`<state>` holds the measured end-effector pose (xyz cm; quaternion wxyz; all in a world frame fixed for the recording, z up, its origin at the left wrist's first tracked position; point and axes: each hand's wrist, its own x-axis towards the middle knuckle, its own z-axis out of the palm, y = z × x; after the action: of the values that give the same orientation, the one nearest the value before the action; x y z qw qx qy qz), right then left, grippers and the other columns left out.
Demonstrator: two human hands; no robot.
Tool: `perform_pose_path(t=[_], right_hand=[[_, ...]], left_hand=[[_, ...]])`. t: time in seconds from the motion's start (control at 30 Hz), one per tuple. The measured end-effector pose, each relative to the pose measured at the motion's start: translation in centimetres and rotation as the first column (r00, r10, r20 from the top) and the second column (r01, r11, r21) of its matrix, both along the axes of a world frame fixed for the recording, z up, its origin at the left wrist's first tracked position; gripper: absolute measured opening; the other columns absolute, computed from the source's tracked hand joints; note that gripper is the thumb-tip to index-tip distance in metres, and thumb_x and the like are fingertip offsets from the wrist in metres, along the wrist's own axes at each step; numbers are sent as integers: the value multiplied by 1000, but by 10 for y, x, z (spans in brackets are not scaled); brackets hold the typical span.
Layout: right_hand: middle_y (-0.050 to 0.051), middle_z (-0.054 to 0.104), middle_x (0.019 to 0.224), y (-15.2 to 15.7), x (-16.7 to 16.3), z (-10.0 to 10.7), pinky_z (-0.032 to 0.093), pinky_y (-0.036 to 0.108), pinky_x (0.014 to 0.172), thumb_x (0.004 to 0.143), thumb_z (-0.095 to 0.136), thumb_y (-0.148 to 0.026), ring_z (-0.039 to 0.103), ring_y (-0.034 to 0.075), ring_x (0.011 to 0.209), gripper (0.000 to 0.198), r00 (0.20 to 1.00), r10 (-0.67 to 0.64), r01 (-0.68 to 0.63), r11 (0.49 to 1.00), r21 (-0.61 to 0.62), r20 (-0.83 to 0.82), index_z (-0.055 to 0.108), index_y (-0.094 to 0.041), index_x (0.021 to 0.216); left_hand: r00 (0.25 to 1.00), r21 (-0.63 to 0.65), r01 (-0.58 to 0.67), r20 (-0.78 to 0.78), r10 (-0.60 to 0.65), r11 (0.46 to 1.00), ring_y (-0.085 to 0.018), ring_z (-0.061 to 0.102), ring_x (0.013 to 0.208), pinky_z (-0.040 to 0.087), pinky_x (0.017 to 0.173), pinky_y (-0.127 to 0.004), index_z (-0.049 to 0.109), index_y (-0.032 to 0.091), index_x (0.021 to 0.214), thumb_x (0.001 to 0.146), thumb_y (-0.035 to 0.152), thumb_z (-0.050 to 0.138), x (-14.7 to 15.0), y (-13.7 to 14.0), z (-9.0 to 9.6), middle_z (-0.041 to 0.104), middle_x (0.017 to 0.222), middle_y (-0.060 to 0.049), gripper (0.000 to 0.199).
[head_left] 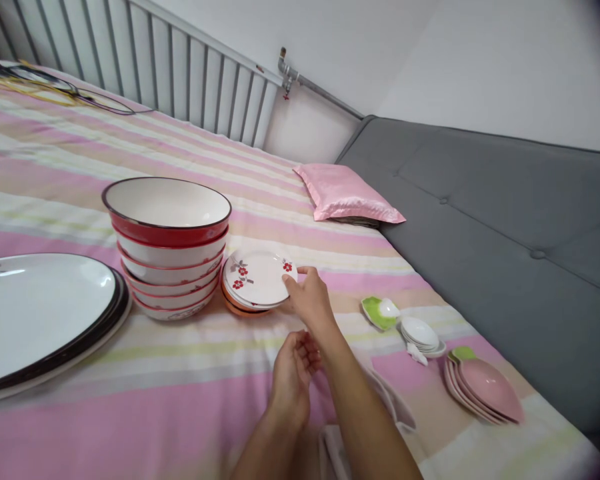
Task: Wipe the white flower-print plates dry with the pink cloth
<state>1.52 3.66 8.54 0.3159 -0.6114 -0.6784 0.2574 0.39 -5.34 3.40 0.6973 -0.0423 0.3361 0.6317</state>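
Note:
My right hand pinches the right edge of a small white plate with red flowers, thumb on top and fingers at the rim. The plate sits on top of a short stack of small dishes, with an orange dish low in it. Whether the plate is lifted off the stack I cannot tell. Below and beside the right wrist, my left hand has its palm turned inward and its fingers loosely curled, with nothing seen in them. Left of the small stack stands a tall stack of red-and-white bowls.
Large oval plates are piled at the left. To the right lie a green dish, small white dishes and pink dishes. A pink pillow rests by the grey headboard. Cables lie far left on the striped bedsheet.

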Motion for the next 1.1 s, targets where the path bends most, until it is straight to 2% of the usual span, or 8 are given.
perform_pose_path(t=[0.1, 0.2, 0.6, 0.73, 0.83, 0.9, 1.0, 1.1], right_hand=[[6, 65, 75, 0, 0, 1, 44, 33, 69, 80, 51, -41, 62, 23, 76, 39, 996, -3, 4, 1000, -13, 88, 51, -15, 110], [8, 65, 79, -1, 2, 1, 44, 33, 70, 82, 49, -43, 62, 24, 78, 42, 997, 16, -14, 999, -37, 78, 51, -15, 113], [3, 64, 69, -8, 31, 7, 46, 30, 66, 83, 50, -48, 62, 19, 68, 46, 999, -36, 37, 999, 15, -26, 49, -17, 116], [0, 64, 67, -4, 62, 4, 46, 29, 71, 82, 51, -45, 63, 18, 72, 44, 997, -65, 67, 997, 38, -41, 48, -18, 117], [1, 66, 74, 1, 98, -2, 45, 28, 76, 81, 54, -42, 63, 17, 79, 42, 986, -161, 158, 986, 57, 42, 49, -18, 116], [2, 68, 88, 4, 125, -9, 45, 27, 80, 81, 55, -40, 62, 17, 90, 41, 946, -279, 266, 959, 99, 164, 51, -20, 116], [10, 58, 119, 8, 163, -25, 42, 32, 87, 79, 58, -29, 55, 22, 107, 39, 889, -401, 385, 916, 114, 221, 53, -18, 116], [13, 49, 131, 13, 188, -47, 41, 34, 89, 75, 59, -19, 54, 25, 111, 46, 846, -462, 454, 886, 94, 266, 53, -17, 121]], left_hand=[[1000, 3, -9, -3, 9, 1000, -11, 55, 55, 41, 60, -23, 55, 15, 66, 75, 19, 49, 0, 0, -1, 60, 61, -1, 11], [1000, 5, -16, -6, 16, 1000, -11, 56, 55, 42, 58, -23, 56, 15, 66, 74, 19, 50, -1, 0, -1, 61, 61, -2, 12], [998, -16, 51, -39, -52, 999, -10, 54, 47, 45, 48, -20, 56, 14, 63, 77, 12, 45, 0, 10, 8, 59, 55, -2, 19], [994, -21, 84, -67, -85, 996, -10, 55, 49, 46, 48, -19, 58, 12, 67, 79, 11, 44, 1, 12, 10, 61, 58, -4, 19], [990, -20, 97, -101, -98, 995, -10, 56, 49, 47, 48, -20, 59, 11, 69, 81, 11, 43, 3, 14, 10, 60, 58, -4, 20], [987, -24, 117, -109, -119, 993, -10, 56, 50, 48, 49, -20, 59, 11, 68, 81, 12, 43, 4, 15, 10, 60, 59, -4, 21], [984, -40, 124, -120, -128, 991, -11, 56, 51, 49, 49, -21, 58, 12, 67, 81, 12, 43, 5, 16, 12, 60, 60, -4, 21], [983, -49, 116, -135, -121, 992, -11, 56, 52, 49, 48, -21, 58, 12, 66, 81, 12, 43, 6, 16, 13, 59, 60, -4, 21]])
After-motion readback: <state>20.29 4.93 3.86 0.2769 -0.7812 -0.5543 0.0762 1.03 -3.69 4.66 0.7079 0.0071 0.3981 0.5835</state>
